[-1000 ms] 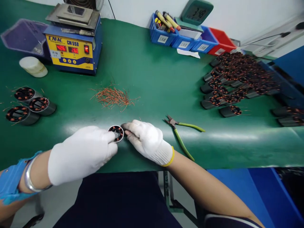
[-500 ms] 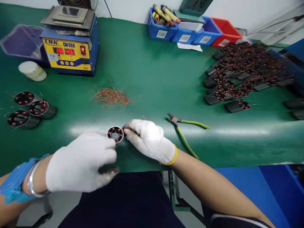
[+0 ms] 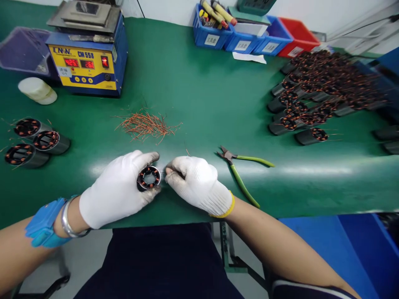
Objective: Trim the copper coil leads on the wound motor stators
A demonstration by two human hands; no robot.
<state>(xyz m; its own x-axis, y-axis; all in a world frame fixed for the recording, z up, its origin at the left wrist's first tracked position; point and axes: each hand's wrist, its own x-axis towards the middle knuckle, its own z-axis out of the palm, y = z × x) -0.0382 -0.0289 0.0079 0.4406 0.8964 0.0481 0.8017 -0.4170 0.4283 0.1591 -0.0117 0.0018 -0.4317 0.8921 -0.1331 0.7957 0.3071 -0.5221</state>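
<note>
A round motor stator (image 3: 149,177) with copper windings inside a dark metal ring stands near the table's front edge, its open end up. Around it curl the gloved fingers and thumb of my left hand (image 3: 120,189), gripping its sides. Just to the right, my right hand (image 3: 195,182), also gloved, is closed in a pinch. Whatever lies between those fingertips is too small to make out; they are slightly apart from the stator's rim. Nippers (image 3: 241,166) with green handles lie spread on the table, right of my right hand.
Loose copper wire clippings (image 3: 146,126) form a pile beyond my hands. Several stators (image 3: 51,142) stand at left, with many more (image 3: 311,136) at right. A blue and yellow soldering unit (image 3: 87,66) sits at back left; blue bins (image 3: 212,39) and a red bin (image 3: 296,37) line the back.
My left hand has moved from below the stator to around it, closing on its sides. My right hand stays nearly in place, still pinched. The view has shifted slightly.
</note>
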